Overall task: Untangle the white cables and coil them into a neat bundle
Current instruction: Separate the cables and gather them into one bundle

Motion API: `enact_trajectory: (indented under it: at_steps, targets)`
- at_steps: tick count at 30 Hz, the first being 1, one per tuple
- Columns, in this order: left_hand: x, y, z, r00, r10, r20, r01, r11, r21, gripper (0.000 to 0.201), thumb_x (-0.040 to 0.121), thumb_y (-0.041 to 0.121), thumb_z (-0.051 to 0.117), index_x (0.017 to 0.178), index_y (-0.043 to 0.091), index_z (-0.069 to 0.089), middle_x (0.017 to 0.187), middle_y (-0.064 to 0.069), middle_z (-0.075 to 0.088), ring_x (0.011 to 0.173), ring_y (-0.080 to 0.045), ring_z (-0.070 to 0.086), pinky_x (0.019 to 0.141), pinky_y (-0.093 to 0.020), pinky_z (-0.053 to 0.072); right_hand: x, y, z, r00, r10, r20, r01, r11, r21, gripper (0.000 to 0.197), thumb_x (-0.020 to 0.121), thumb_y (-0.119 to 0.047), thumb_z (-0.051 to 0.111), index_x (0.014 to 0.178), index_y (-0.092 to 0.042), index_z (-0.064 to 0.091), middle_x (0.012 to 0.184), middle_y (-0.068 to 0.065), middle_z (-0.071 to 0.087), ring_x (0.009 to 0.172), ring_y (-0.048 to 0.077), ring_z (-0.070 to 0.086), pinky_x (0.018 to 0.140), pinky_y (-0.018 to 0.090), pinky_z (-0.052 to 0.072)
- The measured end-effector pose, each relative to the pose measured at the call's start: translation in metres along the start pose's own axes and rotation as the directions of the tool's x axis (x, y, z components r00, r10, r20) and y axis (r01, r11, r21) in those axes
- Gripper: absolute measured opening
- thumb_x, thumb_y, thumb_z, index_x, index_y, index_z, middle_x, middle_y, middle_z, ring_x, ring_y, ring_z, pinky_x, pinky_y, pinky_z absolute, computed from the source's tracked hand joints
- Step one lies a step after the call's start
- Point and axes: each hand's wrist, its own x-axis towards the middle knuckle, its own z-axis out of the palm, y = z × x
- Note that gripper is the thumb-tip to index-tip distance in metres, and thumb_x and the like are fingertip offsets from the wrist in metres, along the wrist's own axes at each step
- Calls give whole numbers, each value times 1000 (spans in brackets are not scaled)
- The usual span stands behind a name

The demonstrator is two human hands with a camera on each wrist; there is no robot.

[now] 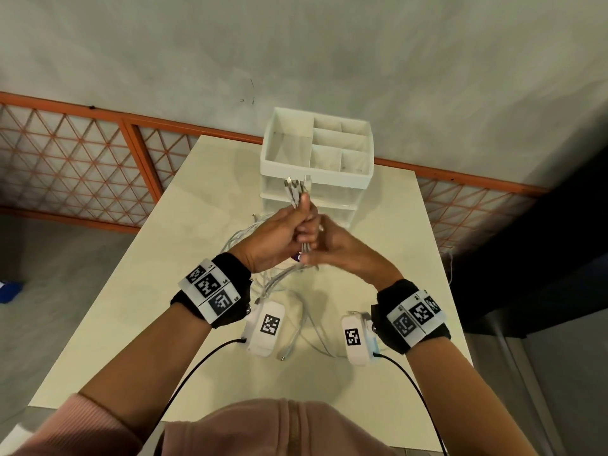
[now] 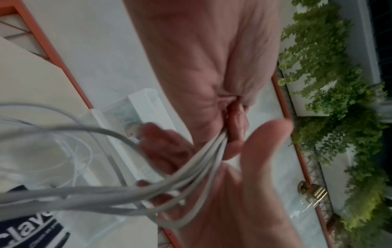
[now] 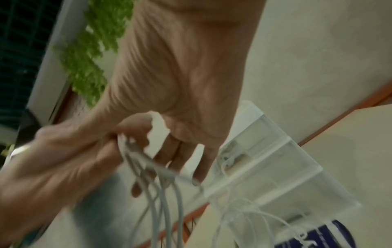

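Several white cables [image 1: 304,250] are gathered into one bunch held above the table. My left hand [image 1: 301,222] grips the bunch in a fist, and the plug ends [image 1: 296,187] stick up past its thumb. Just below that fist, my right hand [image 1: 312,255] pinches the same strands. From the hands the cables drop in loose, crossing loops [image 1: 283,284] onto the table top, with one plug lying near the front [image 1: 283,356]. The left wrist view shows the strands [image 2: 197,169] fanning out of the grip. In the blurred right wrist view they hang down [image 3: 163,198].
A white organizer [image 1: 358,174] with open top compartments and clear drawers stands at the back of the cream table [image 1: 148,307], right behind the hands. A dark blue printed item [image 3: 341,234] lies under the cables. An orange lattice railing [image 1: 82,159] runs behind the table.
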Motion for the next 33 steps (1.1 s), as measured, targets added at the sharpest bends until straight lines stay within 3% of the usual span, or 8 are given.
enact_trajectory:
  at_steps: [5, 13, 15, 18, 21, 26, 30, 33]
  targets:
    - [-2, 17, -1, 997, 76, -27, -78, 995, -68, 40, 100, 42, 22, 69, 19, 31, 56, 10, 24, 48, -5, 20, 47, -17, 31, 8, -2, 16, 998, 54, 19, -46, 954, -298, 19, 82, -23, 73, 73, -6, 71, 72, 4, 70, 81, 19, 66, 86, 31, 47]
    - [-13, 28, -10, 980, 167, -111, -166, 986, 20, 37, 101, 42, 19, 71, 19, 14, 56, 10, 19, 46, -5, 18, 44, -19, 21, 11, 0, 5, 988, -86, -131, -46, 640, -767, 37, 78, -46, 70, 89, -11, 72, 98, -7, 55, 119, 9, 34, 96, 26, 7]
    - [-15, 30, -9, 977, 180, -118, -175, 983, 48, 38, 101, 41, 19, 70, 20, 16, 56, 9, 19, 47, -5, 18, 45, -20, 19, 12, -2, 4, 992, -59, -107, -45, 639, -768, 38, 78, -48, 69, 83, -11, 74, 105, -2, 63, 120, 2, 41, 104, 30, 5]
    - [-16, 37, -8, 966, 205, -155, -199, 979, 54, 40, 102, 41, 19, 68, 21, 21, 57, 8, 17, 46, -5, 17, 45, -20, 18, 11, -6, 5, 1000, 3, -28, -20, 786, -617, 43, 76, -45, 73, 53, -10, 66, 65, 3, 72, 74, -1, 63, 105, 30, 26]
    - [-18, 47, -11, 952, 239, -193, -233, 971, 56, 40, 102, 41, 19, 68, 21, 23, 62, 4, 11, 45, -4, 16, 44, -20, 16, 4, -9, 5, 997, 65, 28, -54, 951, -305, 39, 77, -28, 77, 46, -11, 60, 47, 5, 64, 57, 16, 67, 82, 24, 50]
    - [-22, 53, -11, 926, 310, -217, -294, 950, 103, 40, 102, 40, 19, 67, 21, 22, 61, 4, 10, 45, -4, 15, 43, -21, 14, 0, -6, -3, 984, 173, 45, -163, 972, -170, 35, 83, -25, 71, 62, -3, 53, 41, 0, 42, 33, 11, 38, 43, 19, 37]
    - [-27, 58, -22, 895, 351, -277, -322, 935, 146, 38, 103, 38, 20, 70, 20, 13, 60, 4, 9, 48, -9, 9, 43, -22, 12, -9, 10, -13, 965, 258, 47, -233, 926, -298, 44, 89, -30, 63, 50, -10, 53, 44, 6, 50, 49, 11, 61, 59, 14, 45]
    - [-33, 52, -31, 876, 350, -332, -284, 930, 232, 41, 102, 36, 31, 67, 21, 17, 54, 8, 14, 46, -10, 11, 41, -21, 16, -14, 24, -20, 957, 283, -65, -287, 895, -342, 52, 86, -40, 64, 49, -6, 49, 38, 2, 44, 42, 9, 51, 65, 22, 39]
